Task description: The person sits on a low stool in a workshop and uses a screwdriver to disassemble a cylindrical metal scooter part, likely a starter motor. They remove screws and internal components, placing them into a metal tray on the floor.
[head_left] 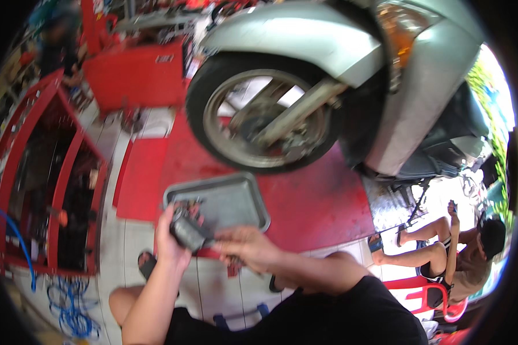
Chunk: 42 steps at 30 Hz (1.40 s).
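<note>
My left hand [170,244] is closed around a dark grey, roughly cylindrical metal part [188,231], held tilted over the near left corner of a shallow metal tray [259,198]. At the right end of that part, the fingers of my right hand [248,247] are pinched together. What they grip there is too small and blurred to make out. Several small metal pieces [197,208] lie in the tray's left side, partly hidden behind my left hand. The tray rests on a red platform [311,201].
A silver scooter's front wheel [259,118] stands on the platform just beyond the tray. Red metal shelving [46,190] and a coiled blue hose [75,310] are at left. On the right, another person [472,259] sits on a red plastic chair [414,287].
</note>
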### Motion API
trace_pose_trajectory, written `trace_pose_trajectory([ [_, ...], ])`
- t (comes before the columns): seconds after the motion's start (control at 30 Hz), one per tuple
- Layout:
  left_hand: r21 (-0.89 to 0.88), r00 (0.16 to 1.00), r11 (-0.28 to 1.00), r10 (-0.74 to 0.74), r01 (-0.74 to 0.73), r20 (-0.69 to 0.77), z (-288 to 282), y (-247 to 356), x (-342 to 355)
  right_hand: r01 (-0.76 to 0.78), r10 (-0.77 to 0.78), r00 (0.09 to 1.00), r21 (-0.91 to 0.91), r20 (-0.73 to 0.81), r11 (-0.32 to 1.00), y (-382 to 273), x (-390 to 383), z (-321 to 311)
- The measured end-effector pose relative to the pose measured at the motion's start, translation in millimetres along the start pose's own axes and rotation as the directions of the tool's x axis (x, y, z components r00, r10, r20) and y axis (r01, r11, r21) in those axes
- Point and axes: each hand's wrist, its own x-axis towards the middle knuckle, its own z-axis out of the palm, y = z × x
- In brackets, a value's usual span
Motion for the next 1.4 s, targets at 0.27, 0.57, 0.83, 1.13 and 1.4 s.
trace_pose_trajectory([
  [0.27,0.051,1.0,0.999,-0.012,0.013,-0.012,8.5,1.1,-5.9,-0.025,0.023,0.999,-0.078,-0.035,0.997,-9.2,-11.2,-2.2],
  [0.57,0.012,0.999,0.999,-0.034,0.033,0.022,11.6,1.4,-5.6,-0.014,0.016,1.0,-0.086,0.019,0.996,0.7,-4.3,-11.4],
  [0.83,-0.03,0.995,0.994,-0.102,0.102,0.005,11.9,5.0,-9.0,-0.034,0.034,0.999,0.003,-0.031,0.999,-6.0,-8.5,-6.5],
  [1.13,-0.101,0.991,0.987,-0.117,0.124,0.066,6.1,-0.3,-5.6,-0.128,0.129,0.992,0.085,-0.008,0.988,-4.8,-9.2,-3.7],
  [1.4,-0.142,0.992,0.982,-0.121,0.125,0.037,5.3,1.4,-4.1,-0.125,0.122,0.991,0.048,0.048,0.991,-10.6,-13.7,-1.7],
])
